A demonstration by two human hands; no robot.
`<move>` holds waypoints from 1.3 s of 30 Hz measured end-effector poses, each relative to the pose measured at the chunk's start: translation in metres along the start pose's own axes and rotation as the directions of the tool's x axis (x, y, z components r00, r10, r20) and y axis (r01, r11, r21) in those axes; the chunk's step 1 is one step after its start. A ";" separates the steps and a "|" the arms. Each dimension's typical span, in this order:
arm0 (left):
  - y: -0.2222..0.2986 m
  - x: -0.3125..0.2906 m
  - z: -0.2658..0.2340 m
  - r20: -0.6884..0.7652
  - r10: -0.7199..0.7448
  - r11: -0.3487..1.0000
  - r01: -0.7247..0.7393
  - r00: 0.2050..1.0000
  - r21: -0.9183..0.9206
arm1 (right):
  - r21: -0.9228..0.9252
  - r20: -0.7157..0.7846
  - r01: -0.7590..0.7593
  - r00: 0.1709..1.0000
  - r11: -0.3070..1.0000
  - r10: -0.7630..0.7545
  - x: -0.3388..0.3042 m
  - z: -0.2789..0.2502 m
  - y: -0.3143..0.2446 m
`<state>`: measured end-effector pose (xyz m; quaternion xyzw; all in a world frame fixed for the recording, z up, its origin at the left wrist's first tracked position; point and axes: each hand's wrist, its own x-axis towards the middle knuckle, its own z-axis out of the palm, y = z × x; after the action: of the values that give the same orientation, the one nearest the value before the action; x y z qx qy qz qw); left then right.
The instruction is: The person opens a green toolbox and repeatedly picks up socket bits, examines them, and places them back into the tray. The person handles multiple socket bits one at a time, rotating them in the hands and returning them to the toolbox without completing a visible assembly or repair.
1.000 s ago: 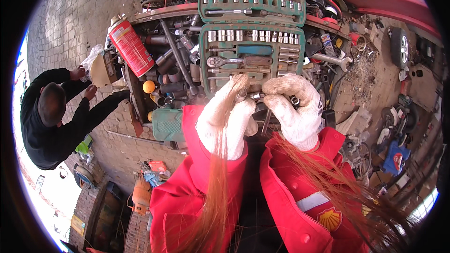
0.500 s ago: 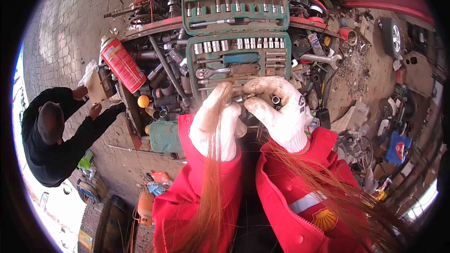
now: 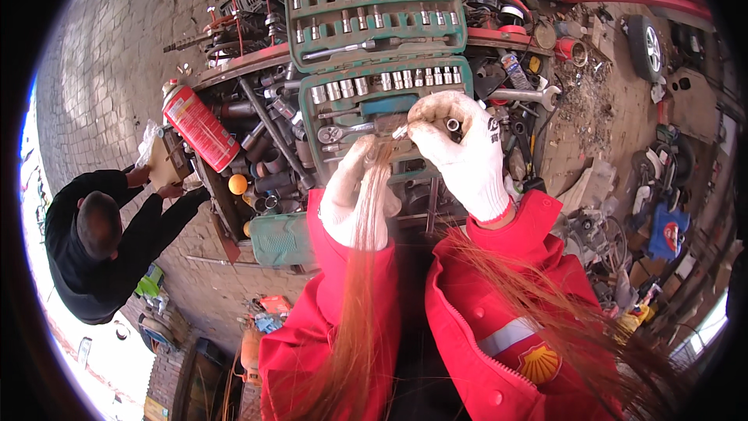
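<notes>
My right hand [image 3: 461, 152], in a soiled white glove, pinches a small metal socket [image 3: 400, 132] between thumb and forefinger. A second, ring-like socket [image 3: 453, 125] shows inside the curl of its fingers. My left hand [image 3: 354, 199], gloved too, is closed beside it; strands of hair cross it and hide whatever is between its fingers. Both hands hover over the near part of an open green socket set case [image 3: 308, 101]. In the case lie a row of sockets [image 3: 347, 88], a ratchet [image 3: 333, 134] and a blue-handled driver [image 3: 386, 104], partly covered by my right hand.
A red spray can [image 3: 201, 126] leans among loose metal parts left of the case. A large wrench [image 3: 526, 96] lies to its right. At the far left a person in black [image 3: 101, 242] handles a piece of cardboard [image 3: 170, 162]. A wheel [image 3: 645, 48] stands at the right.
My hands have come apart. The right one has moved up over the case with the small socket; the left has stayed lower. The whole view has shifted slightly.
</notes>
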<state>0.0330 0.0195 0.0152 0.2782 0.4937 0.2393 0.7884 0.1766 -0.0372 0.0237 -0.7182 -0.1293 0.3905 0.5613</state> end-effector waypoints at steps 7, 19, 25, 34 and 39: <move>-0.022 0.036 -0.022 -0.123 -0.111 0.993 0.116 0.986 0.036 | -0.630 -0.066 0.198 0.950 0.751 -0.306 0.136 -0.040 0.020; -0.032 0.047 -0.032 -0.080 -0.191 0.981 0.188 0.978 -0.043 | -0.789 -0.070 0.129 0.953 0.600 -0.296 0.153 -0.016 0.032; -0.034 0.048 -0.037 -0.043 -0.189 0.980 0.185 0.981 -0.072 | -0.841 -0.114 0.147 0.893 0.520 -0.436 0.138 -0.001 0.042; -0.036 0.047 -0.038 -0.015 -0.122 0.992 0.122 0.992 -0.041 | -0.943 0.328 0.268 0.851 -0.198 -0.409 0.112 -0.005 0.042; -0.020 0.044 -0.030 -0.004 -0.148 0.988 0.148 0.989 0.049 | -0.912 0.180 0.322 0.870 0.253 -0.459 0.090 -0.007 0.023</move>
<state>0.0249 0.0393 -0.0375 0.2599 0.5189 0.1679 0.7969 0.2349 0.0059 -0.0344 -0.8722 -0.4639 0.0531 0.1460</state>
